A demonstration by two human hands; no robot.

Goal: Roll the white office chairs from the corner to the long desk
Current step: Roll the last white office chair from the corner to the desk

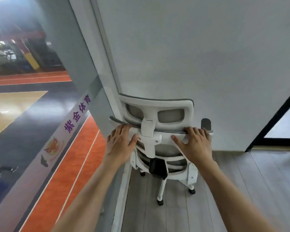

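Left hand (120, 143) and right hand (194, 144) curled over white office chair (157, 104) backrest; pickup step; next, pull clear of wall (199, 52), wheel deskward.

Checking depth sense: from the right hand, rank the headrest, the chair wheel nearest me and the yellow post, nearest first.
1. Headrest, just above the right hand gripping the chair.
2. Wheel, down on the floor.
3. Yellow post, far left beyond the glass.

Gripping the back rim of the chair (147, 129) with left hand (120, 142) and right hand (195, 144), either side of its spine; wall (191, 56) just beyond, window (32, 114) left of it.
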